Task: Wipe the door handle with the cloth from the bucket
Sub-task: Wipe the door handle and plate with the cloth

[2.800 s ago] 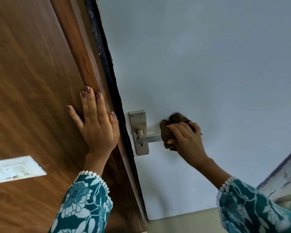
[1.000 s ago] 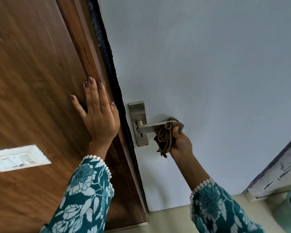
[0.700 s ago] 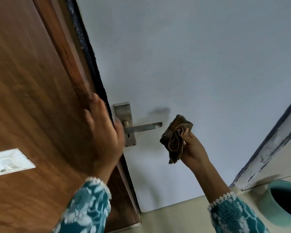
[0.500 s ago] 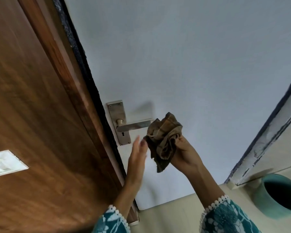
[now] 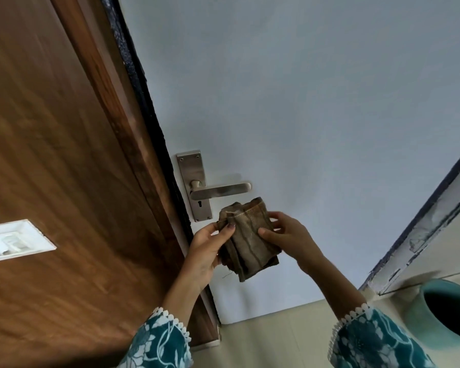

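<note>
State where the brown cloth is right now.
In the head view, the brown cloth sits low and centre, held between the left hand and right hand, just below the lever door handle, not touching it.

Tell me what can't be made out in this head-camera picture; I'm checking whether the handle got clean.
- Underside and back of the door handle: turned away from the head view.
- Whether the cloth is wet: not judgeable; parts are covered by the left hand and right hand.
- Bucket: cut off by the right edge; its inside is dark.
- Switch plate: cut off at the left edge and blurred.
</note>
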Motion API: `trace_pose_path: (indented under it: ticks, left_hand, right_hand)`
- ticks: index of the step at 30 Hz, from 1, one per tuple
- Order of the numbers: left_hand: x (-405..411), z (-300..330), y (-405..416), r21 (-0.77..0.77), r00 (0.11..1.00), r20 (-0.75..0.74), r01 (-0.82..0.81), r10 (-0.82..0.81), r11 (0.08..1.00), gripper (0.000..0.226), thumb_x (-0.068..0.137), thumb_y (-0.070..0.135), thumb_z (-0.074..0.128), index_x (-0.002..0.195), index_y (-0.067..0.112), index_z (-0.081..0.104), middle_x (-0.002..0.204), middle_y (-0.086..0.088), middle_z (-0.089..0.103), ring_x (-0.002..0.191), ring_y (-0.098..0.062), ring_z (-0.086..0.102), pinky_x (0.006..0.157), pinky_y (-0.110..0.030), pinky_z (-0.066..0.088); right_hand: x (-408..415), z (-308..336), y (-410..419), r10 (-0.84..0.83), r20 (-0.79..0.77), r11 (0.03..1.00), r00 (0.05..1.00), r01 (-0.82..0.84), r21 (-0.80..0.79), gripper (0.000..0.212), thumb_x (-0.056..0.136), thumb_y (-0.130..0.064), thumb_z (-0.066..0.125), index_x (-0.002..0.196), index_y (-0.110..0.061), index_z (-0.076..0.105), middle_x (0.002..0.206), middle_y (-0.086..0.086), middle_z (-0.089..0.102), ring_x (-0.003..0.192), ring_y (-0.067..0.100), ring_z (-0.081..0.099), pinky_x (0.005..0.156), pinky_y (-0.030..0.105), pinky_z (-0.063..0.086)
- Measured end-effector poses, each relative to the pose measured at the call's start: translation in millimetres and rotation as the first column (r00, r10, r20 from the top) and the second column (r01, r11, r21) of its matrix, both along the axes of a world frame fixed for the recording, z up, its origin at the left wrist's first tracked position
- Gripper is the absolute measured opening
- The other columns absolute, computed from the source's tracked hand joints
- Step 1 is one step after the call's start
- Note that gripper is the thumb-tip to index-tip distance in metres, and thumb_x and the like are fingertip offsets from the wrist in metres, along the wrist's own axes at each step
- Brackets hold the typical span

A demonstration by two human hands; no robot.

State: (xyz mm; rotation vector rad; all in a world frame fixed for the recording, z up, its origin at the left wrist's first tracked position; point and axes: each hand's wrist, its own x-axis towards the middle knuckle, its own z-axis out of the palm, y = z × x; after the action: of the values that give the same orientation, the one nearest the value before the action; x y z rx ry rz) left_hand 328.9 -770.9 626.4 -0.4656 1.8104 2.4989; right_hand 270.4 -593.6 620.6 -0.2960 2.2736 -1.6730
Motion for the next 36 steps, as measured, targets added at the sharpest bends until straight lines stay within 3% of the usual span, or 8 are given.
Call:
trace_pose_path:
  ticks: [4,7,13,16,18,24,30,36]
  left_hand:
    - [1,-1,3,-0.010,1.000,-0.029,0.001,-0.001,1.000,0.041,0.071,0.032,0.067,0.105,0.012,0.064,0.094,-0.007,0.073,0.088,-0.022,0.070,0.068,-0.037,0.056]
    - [2,-1,5,-0.012,0.997,-0.060,0.053,-0.054,0.998,0.034,0.074,0.033,0.063,0.103,0.014,0.065,0.093,-0.007,0.072,0.084,-0.021,0.069,0.068,-0.035,0.055]
    - [5,-3,-6,0.122,0.999,-0.041,-0.003,0.008,0.993,0.030,0.080,0.023,0.061,0.109,0.015,0.063,0.108,-0.010,0.069,0.101,-0.026,0.064,0.077,-0.037,0.051]
    - [7,-7,-14,0.176,0.997,0.017,-0.081,0.079,0.981,0.029,0.084,0.018,0.059,0.112,0.013,0.062,0.115,-0.013,0.065,0.107,-0.027,0.061,0.077,-0.034,0.052]
    - [8,-9,-16,0.175,0.996,0.037,-0.091,0.086,0.980,0.029,0.081,0.017,0.061,0.110,0.012,0.062,0.115,-0.014,0.063,0.105,-0.026,0.061,0.073,-0.031,0.051]
    - [11,-5,-4,0.200,0.999,0.001,0.044,-0.045,0.979,0.041,0.075,0.027,0.062,0.113,0.012,0.064,0.108,-0.011,0.068,0.098,-0.023,0.064,0.066,-0.029,0.054]
    - [10,-2,7,0.151,0.984,0.060,0.160,-0.170,0.976,0.048,0.088,0.054,0.041,0.121,0.027,0.062,0.117,-0.006,0.069,0.111,-0.022,0.064,0.093,-0.040,0.050]
    - [10,-4,5,0.128,0.988,0.080,0.118,-0.128,0.985,0.041,0.090,0.044,0.046,0.118,0.021,0.064,0.113,-0.011,0.070,0.105,-0.024,0.067,0.086,-0.038,0.053]
  right_hand:
    - [22,3,-14,-0.128,-0.499,0.968,0.857,0.218,0.127,0.049,0.078,-0.049,0.061,0.116,-0.019,0.057,0.103,-0.004,0.056,0.092,0.013,0.056,0.072,0.017,0.044]
    - [29,7,-23,0.013,-0.521,0.955,0.853,0.144,0.259,0.061,0.071,-0.064,0.046,0.110,-0.020,0.063,0.095,-0.006,0.064,0.085,0.010,0.059,0.073,0.025,0.050]
    - [12,11,-11,-0.247,-0.394,0.944,0.885,0.312,0.109,0.022,0.091,-0.024,0.050,0.076,-0.013,0.062,0.064,0.000,0.062,0.062,0.014,0.057,0.055,0.014,0.042]
    - [-3,15,6,-0.372,-0.200,0.926,0.906,0.378,-0.010,0.020,0.090,-0.025,0.051,0.092,-0.009,0.063,0.085,0.008,0.068,0.081,0.026,0.064,0.060,0.035,0.055]
    - [-6,19,13,-0.359,-0.122,0.933,0.925,0.356,-0.047,0.025,0.090,-0.023,0.055,0.115,-0.018,0.053,0.098,0.003,0.065,0.085,0.022,0.063,0.056,0.028,0.053]
    - [16,22,-2,-0.032,-0.537,0.954,0.843,0.186,0.236,0.033,0.088,-0.004,0.048,0.103,-0.030,0.061,0.103,-0.008,0.064,0.089,0.020,0.065,0.074,0.022,0.048]
    - [33,15,-30,0.260,-0.456,0.841,0.851,0.033,0.540,0.044,0.094,-0.040,0.041,0.138,-0.042,0.037,0.129,0.003,0.042,0.104,0.019,0.053,0.083,0.023,0.045]
    - [37,15,-33,0.114,-0.539,0.919,0.835,0.118,0.377,0.021,0.084,-0.030,0.062,0.105,-0.027,0.065,0.103,-0.005,0.053,0.092,0.016,0.055,0.079,0.023,0.045]
